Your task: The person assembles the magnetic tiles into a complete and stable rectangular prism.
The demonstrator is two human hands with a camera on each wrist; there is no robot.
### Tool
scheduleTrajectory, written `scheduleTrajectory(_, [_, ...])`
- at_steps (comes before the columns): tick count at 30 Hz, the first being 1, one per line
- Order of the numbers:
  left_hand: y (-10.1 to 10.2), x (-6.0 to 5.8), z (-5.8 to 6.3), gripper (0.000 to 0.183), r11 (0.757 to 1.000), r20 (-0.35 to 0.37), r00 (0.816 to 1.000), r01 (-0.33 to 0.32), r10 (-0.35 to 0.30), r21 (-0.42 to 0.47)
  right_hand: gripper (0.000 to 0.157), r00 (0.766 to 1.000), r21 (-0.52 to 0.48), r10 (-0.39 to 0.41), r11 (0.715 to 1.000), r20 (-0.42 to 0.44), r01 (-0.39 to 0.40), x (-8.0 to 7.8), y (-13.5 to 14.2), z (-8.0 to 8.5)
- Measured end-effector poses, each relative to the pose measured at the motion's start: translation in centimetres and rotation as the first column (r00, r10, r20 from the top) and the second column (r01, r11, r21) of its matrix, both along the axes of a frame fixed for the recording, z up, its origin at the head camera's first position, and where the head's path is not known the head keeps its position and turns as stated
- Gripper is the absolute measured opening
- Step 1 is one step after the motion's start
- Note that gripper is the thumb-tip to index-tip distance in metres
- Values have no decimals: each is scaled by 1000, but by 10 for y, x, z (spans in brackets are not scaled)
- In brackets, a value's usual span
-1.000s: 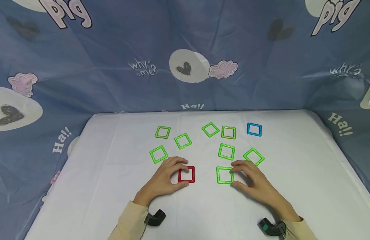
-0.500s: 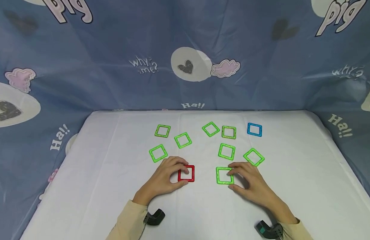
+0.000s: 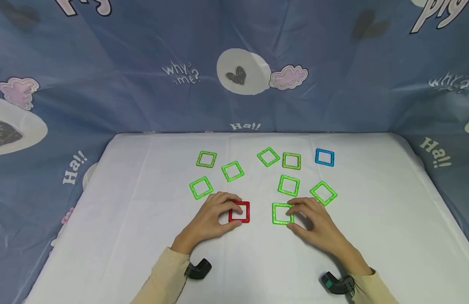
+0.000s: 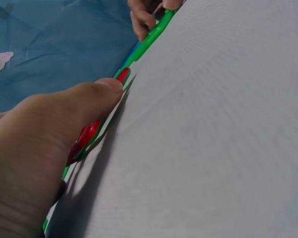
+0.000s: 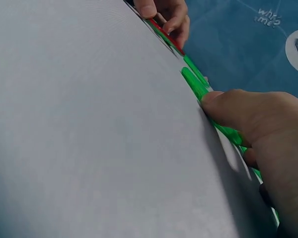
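My left hand [image 3: 213, 215] pinches a red square magnetic tile frame [image 3: 247, 212] by its left part, thumb at the near edge and fingers at the far edge. Across a small gap, my right hand [image 3: 320, 223] grips a green square magnetic tile frame [image 3: 274, 214] by its right side in the same way. Both tiles look flat and roughly level with each other. In the left wrist view the thumb lies on the red tile [image 4: 87, 135], its shadow falling on the cloth. The right wrist view has the thumb against the green tile [image 5: 191, 81].
Several more green square frames lie scattered beyond the hands, among them one close behind the right fingers [image 3: 316, 186]. A blue square frame [image 3: 324, 150] sits at the back right. White cloth [image 3: 265, 266] covers the table; a blue printed curtain [image 3: 143, 105] hangs around it.
The red tile and the green tile have come slightly closer together, each still held. My right fingers now reach further over the green tile. The head view has tipped down a little.
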State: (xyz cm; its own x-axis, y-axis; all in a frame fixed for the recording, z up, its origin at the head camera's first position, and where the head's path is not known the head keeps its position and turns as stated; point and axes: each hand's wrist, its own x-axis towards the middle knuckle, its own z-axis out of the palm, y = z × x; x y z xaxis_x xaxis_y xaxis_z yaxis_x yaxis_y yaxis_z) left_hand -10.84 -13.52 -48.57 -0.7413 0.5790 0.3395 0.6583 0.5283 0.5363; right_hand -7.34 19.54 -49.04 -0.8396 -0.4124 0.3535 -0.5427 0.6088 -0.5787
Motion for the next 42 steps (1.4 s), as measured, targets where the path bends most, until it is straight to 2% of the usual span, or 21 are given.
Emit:
scheduleTrajectory(9, [2,-2,1,19,1000,6,1000,-10,10,-9,30,1000,9,-8,1000,10,8,-5,-6,-2])
scheduleTrajectory(20, [5,-3,0,19,1000,12,1000,-16,16,-18,29,999,34,-3,999,-45,4,-10,-11,-1])
scheduleTrajectory(26, [12,-4,0,19,1000,-3,1000,-1,1,-5,31,999,53,-17,998,-34,19,-10,-11,-1])
scheduleTrajectory(31, [19,-5,1,20,1000,-24,1000,3,-3,5,29,1000,28,-1,1000,-30,1,-10,-12,-2])
scheduleTrajectory(37, [24,-5,2,20,1000,-11,1000,2,-2,0,25,1000,7,9,1000,5,-9,-9,-13,-1])
scheduleTrajectory(42, [27,-5,2,21,1000,-12,1000,-6,5,-9,28,1000,8,5,1000,10,-5,-9,-12,1])
